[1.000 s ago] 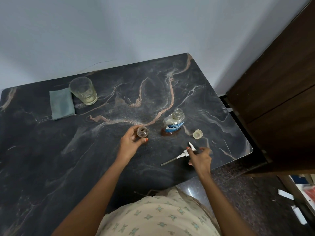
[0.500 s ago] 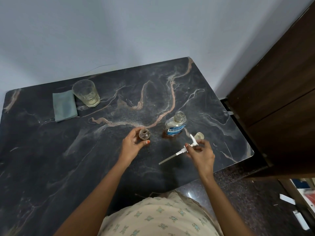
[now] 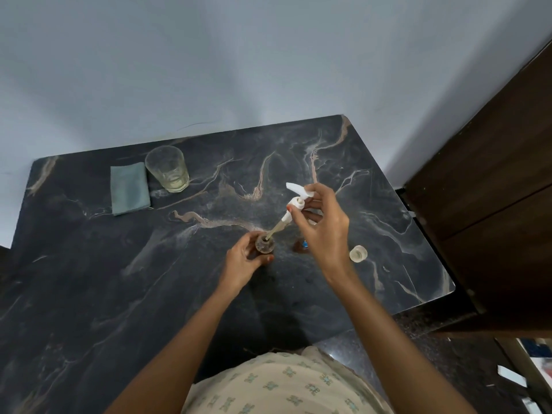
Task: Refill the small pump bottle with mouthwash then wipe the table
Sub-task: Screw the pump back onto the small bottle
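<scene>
Centre of table (image 3: 89, 279): I see the left hand (image 3: 243, 262) gripping the small pump bottle (image 3: 265, 244), which stands upright. The right hand (image 3: 324, 231) pinches the white pump head (image 3: 295, 201) above it, tilted, tube tip at the bottle mouth. The mouthwash bottle (image 3: 304, 244) is mostly hidden behind that hand, with a small clear cap (image 3: 357, 253) to its right. A glass (image 3: 168, 170) and a folded cloth (image 3: 129, 188) sit side by side at far left.
</scene>
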